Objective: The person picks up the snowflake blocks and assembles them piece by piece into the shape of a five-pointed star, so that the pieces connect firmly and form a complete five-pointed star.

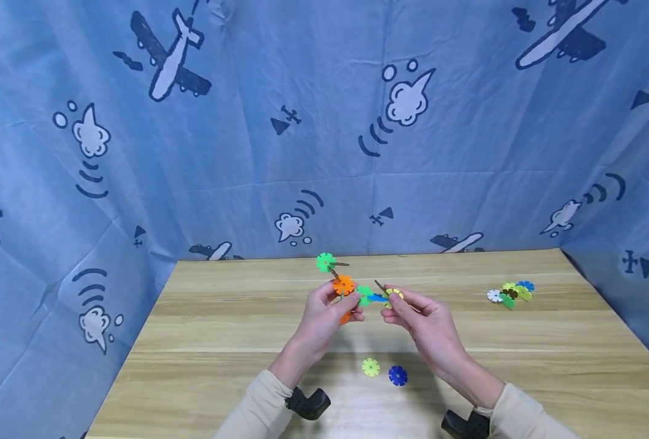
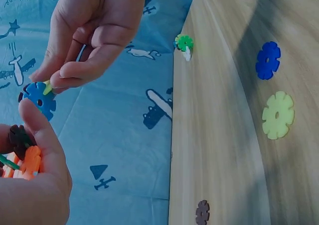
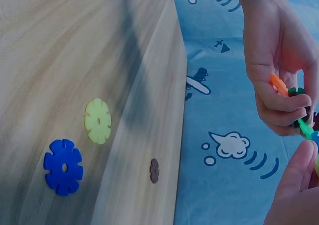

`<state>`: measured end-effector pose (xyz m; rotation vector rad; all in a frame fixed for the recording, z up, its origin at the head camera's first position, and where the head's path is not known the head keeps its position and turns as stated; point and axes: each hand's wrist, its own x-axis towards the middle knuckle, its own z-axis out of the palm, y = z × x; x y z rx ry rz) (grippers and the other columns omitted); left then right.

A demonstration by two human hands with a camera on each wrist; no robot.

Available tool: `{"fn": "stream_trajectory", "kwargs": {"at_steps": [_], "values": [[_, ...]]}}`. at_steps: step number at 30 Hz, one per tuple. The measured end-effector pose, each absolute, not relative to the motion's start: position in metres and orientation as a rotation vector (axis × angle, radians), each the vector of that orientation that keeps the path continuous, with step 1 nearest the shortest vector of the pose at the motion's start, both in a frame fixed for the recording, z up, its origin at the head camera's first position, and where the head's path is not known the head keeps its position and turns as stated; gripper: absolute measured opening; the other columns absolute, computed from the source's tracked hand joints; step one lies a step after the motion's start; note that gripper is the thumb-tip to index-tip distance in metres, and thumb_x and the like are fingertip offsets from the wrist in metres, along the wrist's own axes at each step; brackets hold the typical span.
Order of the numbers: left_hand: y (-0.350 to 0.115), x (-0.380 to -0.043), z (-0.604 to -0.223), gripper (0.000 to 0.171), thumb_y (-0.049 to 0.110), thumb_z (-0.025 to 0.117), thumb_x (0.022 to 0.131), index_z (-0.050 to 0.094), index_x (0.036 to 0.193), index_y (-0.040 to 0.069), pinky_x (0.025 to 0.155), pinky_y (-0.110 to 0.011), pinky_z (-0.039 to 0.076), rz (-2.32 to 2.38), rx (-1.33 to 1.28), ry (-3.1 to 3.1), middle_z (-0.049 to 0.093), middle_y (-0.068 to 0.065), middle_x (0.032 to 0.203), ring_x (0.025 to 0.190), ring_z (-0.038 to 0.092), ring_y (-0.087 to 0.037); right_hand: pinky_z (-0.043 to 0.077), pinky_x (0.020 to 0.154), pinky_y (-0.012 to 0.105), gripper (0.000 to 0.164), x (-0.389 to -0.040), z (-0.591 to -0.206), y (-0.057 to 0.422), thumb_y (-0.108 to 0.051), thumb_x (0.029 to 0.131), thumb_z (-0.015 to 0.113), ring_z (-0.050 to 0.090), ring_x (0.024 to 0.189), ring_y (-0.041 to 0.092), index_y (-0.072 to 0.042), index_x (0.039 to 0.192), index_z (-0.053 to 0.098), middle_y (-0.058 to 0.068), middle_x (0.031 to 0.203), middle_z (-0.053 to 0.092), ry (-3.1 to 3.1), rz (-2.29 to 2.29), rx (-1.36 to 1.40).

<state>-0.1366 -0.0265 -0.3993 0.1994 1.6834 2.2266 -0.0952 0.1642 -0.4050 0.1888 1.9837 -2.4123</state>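
Note:
Above the table, my left hand [image 1: 324, 314] holds a chain of notched plastic discs. An orange disc [image 1: 343, 285], brown pieces and a bright green disc [image 1: 326, 262] stick up from it. A second green disc [image 1: 365, 296] shows by the left thumb, with a blue disc [image 2: 40, 99] at its right side. My right hand [image 1: 431, 326] pinches a yellow disc [image 1: 394, 295] between thumb and fingers, and it meets the blue disc. A brown disc [image 1: 381, 286] stands up by the yellow one. Fingers hide part of the chain.
On the wooden table [image 1: 220, 335], a light yellow disc [image 1: 371, 367] and a dark blue disc [image 1: 398, 375] lie near me. A brown disc [image 3: 154, 170] lies farther off. Several mixed discs [image 1: 508, 294] are piled at the right. A blue printed curtain [image 1: 324, 152] surrounds the table.

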Motion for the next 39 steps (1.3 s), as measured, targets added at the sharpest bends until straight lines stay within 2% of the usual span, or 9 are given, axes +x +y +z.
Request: {"fn": "stream_trajectory", "kwargs": {"at_steps": [3, 7, 12, 16, 22, 26, 29, 32, 39], "values": [[-0.0290, -0.1369, -0.4011, 0.030, 0.004, 0.063, 0.098, 0.059, 0.124, -0.009, 0.076, -0.026, 0.062, 2.219, 0.241, 1.642, 0.061, -0.006, 0.101, 0.077, 0.065, -0.013, 0.060, 0.086, 0.026, 0.037, -0.0960, -0.4058, 0.1648, -0.017, 0.099, 0.067, 0.074, 0.083, 0.009, 0.001, 0.131, 0.065, -0.005, 0.105, 0.074, 1.990, -2.409, 0.153], [-0.0311, -0.1369, -0.4036, 0.035, 0.005, 0.062, 0.097, 0.059, 0.129, -0.008, 0.077, -0.030, 0.063, 2.203, 0.301, 1.604, 0.064, -0.007, 0.111, 0.086, 0.067, -0.015, 0.061, 0.084, 0.027, 0.026, -0.0965, -0.4084, 0.1653, -0.015, 0.099, 0.067, 0.073, 0.081, 0.010, -0.003, 0.122, 0.067, -0.003, 0.096, 0.073, 2.002, -2.430, 0.091], [-0.0291, -0.1356, -0.4065, 0.034, 0.005, 0.060, 0.099, 0.059, 0.130, -0.008, 0.085, -0.036, 0.062, 2.247, 0.309, 1.567, 0.063, -0.008, 0.123, 0.099, 0.067, -0.019, 0.063, 0.079, 0.029, 0.015, -0.0968, -0.4100, 0.1636, -0.012, 0.098, 0.069, 0.073, 0.079, 0.011, -0.007, 0.110, 0.061, -0.004, 0.086, 0.075, 2.070, -2.420, 0.077], [-0.0261, -0.1350, -0.4082, 0.033, 0.005, 0.057, 0.101, 0.056, 0.130, -0.011, 0.093, -0.042, 0.060, 2.297, 0.301, 1.516, 0.063, -0.009, 0.118, 0.102, 0.070, -0.019, 0.062, 0.073, 0.028, 0.016, -0.0963, -0.4077, 0.1617, -0.015, 0.096, 0.072, 0.072, 0.079, 0.011, -0.007, 0.105, 0.062, -0.004, 0.086, 0.075, 2.180, -2.328, 0.147], [-0.0272, -0.1349, -0.4078, 0.029, 0.004, 0.055, 0.102, 0.056, 0.128, -0.010, 0.099, -0.045, 0.056, 2.306, 0.322, 1.500, 0.064, -0.011, 0.112, 0.102, 0.073, -0.025, 0.045, 0.058, 0.022, 0.016, -0.0949, -0.4039, 0.1605, -0.024, 0.093, 0.076, 0.052, 0.064, 0.011, -0.011, 0.098, 0.068, -0.004, 0.075, 0.057, 2.249, -2.206, 0.251], [-0.0294, -0.1352, -0.4066, 0.030, 0.004, 0.054, 0.103, 0.054, 0.129, -0.011, 0.099, -0.046, 0.055, 2.292, 0.348, 1.472, 0.064, -0.020, 0.121, 0.107, 0.072, -0.032, 0.040, 0.057, 0.021, 0.008, -0.0952, -0.4022, 0.1615, -0.019, 0.094, 0.074, 0.047, 0.062, 0.011, -0.012, 0.095, 0.069, -0.004, 0.071, 0.054, 2.214, -2.203, 0.232], [-0.0301, -0.1357, -0.4053, 0.032, 0.003, 0.054, 0.103, 0.052, 0.131, -0.013, 0.098, -0.046, 0.055, 2.279, 0.370, 1.447, 0.062, -0.024, 0.126, 0.112, 0.070, -0.038, 0.042, 0.058, 0.021, 0.006, -0.0943, -0.4013, 0.1629, -0.017, 0.095, 0.072, 0.049, 0.063, 0.011, -0.012, 0.094, 0.069, -0.004, 0.073, 0.056, 2.205, -2.197, 0.207], [-0.0293, -0.1360, -0.4041, 0.033, 0.004, 0.054, 0.103, 0.052, 0.132, -0.013, 0.097, -0.047, 0.056, 2.269, 0.389, 1.428, 0.063, -0.020, 0.126, 0.115, 0.067, -0.042, 0.045, 0.059, 0.022, 0.010, -0.0926, -0.4007, 0.1650, -0.019, 0.095, 0.072, 0.051, 0.065, 0.012, -0.010, 0.096, 0.068, -0.003, 0.075, 0.057, 2.214, -2.181, 0.190], [-0.0319, -0.1347, -0.4013, 0.029, 0.004, 0.054, 0.103, 0.053, 0.129, -0.011, 0.096, -0.048, 0.057, 2.268, 0.386, 1.428, 0.066, -0.013, 0.118, 0.112, 0.070, -0.039, 0.050, 0.061, 0.024, 0.022, -0.0901, -0.4010, 0.1683, -0.023, 0.096, 0.072, 0.055, 0.069, 0.013, -0.004, 0.106, 0.067, -0.001, 0.081, 0.063, 2.250, -2.122, 0.166]]}}
